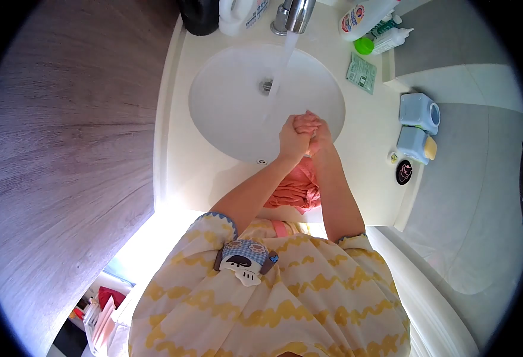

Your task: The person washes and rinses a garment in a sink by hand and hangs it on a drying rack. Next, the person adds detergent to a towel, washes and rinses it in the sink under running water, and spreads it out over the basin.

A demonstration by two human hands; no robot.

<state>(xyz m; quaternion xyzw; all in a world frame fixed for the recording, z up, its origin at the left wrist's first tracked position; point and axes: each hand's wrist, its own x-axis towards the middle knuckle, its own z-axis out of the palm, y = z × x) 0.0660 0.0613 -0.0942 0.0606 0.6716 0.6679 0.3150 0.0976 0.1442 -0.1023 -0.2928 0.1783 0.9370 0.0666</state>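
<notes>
Over the front right part of the white sink [214, 113], my two hands are pressed together. My left hand [293, 138] is closed, its fingers curled in against the other hand. My right hand [321, 135] is also closed, and the fingers of both overlap. Whether anything lies between the palms is hidden. Just below the wrists, a crumpled coral-red cloth [294, 190] lies on the counter's front edge, partly behind my forearms. Water [282, 65] runs from the metal faucet [300, 15] toward the drain [266, 87], apart from my hands.
Bottles, one black [199, 16] and one white [237, 15], stand at the back left. A white cleaner bottle [362, 19], small bottles and a green packet [361, 73] are at the back right. Two light-blue containers [416, 113] and a round black item [404, 172] sit along the right.
</notes>
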